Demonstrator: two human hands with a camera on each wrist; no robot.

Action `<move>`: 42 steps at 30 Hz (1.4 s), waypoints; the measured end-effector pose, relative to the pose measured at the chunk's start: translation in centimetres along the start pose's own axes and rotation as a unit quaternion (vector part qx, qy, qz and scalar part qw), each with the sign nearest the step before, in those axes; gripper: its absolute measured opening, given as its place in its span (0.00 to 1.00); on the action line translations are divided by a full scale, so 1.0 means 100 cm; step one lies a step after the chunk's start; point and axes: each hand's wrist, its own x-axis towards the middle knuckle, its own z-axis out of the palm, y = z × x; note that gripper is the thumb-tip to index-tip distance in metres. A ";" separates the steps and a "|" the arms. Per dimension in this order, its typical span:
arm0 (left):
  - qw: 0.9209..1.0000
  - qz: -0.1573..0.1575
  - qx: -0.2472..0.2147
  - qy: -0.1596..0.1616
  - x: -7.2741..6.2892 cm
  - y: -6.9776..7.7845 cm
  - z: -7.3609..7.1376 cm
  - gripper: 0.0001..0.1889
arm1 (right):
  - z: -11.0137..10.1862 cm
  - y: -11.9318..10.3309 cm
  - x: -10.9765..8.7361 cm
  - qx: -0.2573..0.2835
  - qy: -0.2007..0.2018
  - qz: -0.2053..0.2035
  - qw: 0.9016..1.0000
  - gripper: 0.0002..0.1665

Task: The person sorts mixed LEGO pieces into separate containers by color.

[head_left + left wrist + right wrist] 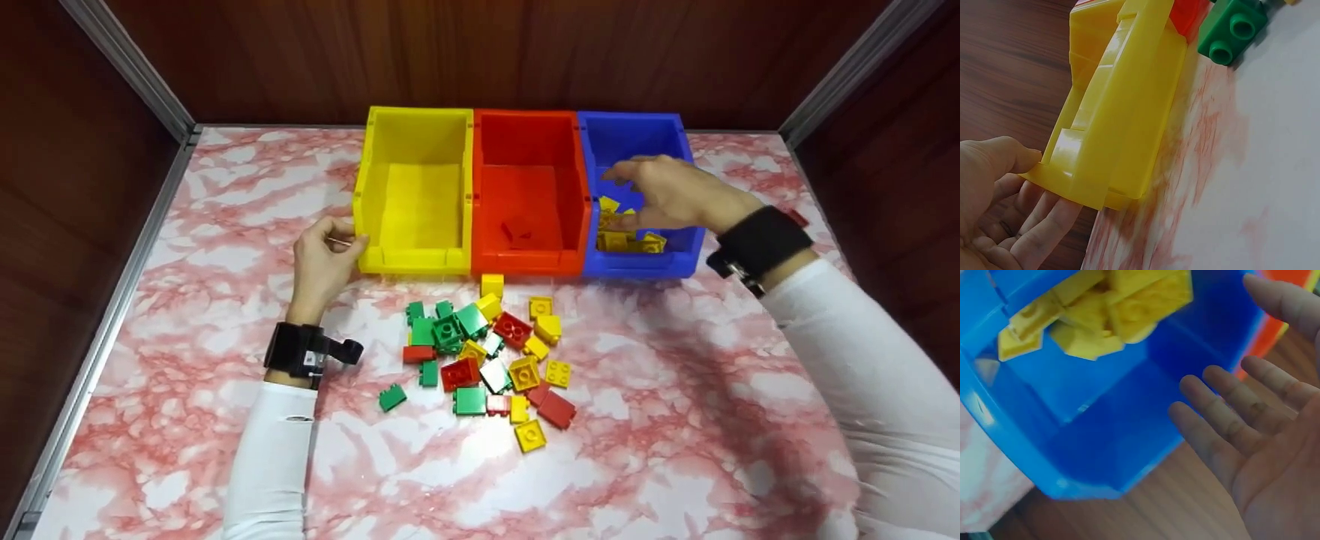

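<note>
My left hand [324, 259] grips the near left edge of the yellow bin [361, 217]. In the left wrist view, the thumb [1013, 154] lies on the inner side of that wall and the fingers are on the outer side. Over the blue bin [637, 266], my right hand [675, 191] is spread with nothing in it. Several yellow toy bricks [1145, 306] lie at the front of the blue bin. Between the two sits the red bin [529, 264], with a red brick [516, 229] inside.
A loose pile of green bricks [471, 401], red bricks [556, 410] and yellow bricks [530, 435] lies on the marbled table [390, 487] before the bins. A red piece [796, 217] lies beyond the right wrist. Wood-look panels [480, 60] enclose the back and sides.
</note>
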 end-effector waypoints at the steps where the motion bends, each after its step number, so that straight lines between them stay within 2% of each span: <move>1: 1.000 0.000 0.001 0.000 0.000 0.000 0.000 0.09 | -0.002 -0.006 -0.005 -0.004 0.011 -0.009 1.000 0.40; 7: 1.000 -0.001 0.006 0.000 -0.001 -0.001 -0.002 0.09 | 0.003 -0.040 -0.030 -0.031 0.047 -0.067 0.996 0.42; 12: 1.000 0.007 0.007 0.007 -0.001 0.000 -0.001 0.08 | 0.023 -0.062 -0.041 -0.039 0.044 -0.107 0.993 0.42; 18: 1.000 0.008 0.004 0.009 0.000 -0.001 0.000 0.08 | 0.052 -0.082 -0.045 -0.021 0.032 -0.169 0.985 0.43; 24: 1.000 0.006 0.000 0.009 0.000 0.000 0.000 0.08 | 0.084 -0.096 -0.040 -0.028 -0.008 -0.175 0.984 0.43; 28: 1.000 0.007 -0.001 0.004 0.000 0.000 0.001 0.08 | 0.105 -0.101 -0.035 -0.053 -0.011 -0.196 0.979 0.40; 30: 1.000 0.008 -0.002 0.004 0.000 0.000 0.001 0.08 | 0.115 -0.103 -0.033 -0.061 -0.007 -0.206 0.977 0.35; 33: 1.000 0.008 -0.001 0.003 0.000 -0.001 0.001 0.08 | 0.126 -0.105 -0.029 -0.061 0.002 -0.216 0.975 0.21; 36: 1.000 0.008 0.003 0.001 0.000 -0.001 0.001 0.08 | 0.132 -0.105 -0.026 -0.050 0.005 -0.219 0.974 0.12; 42: 1.000 0.015 0.009 0.004 0.000 -0.002 0.001 0.09 | 0.126 -0.101 -0.030 -0.024 -0.008 -0.203 0.979 0.12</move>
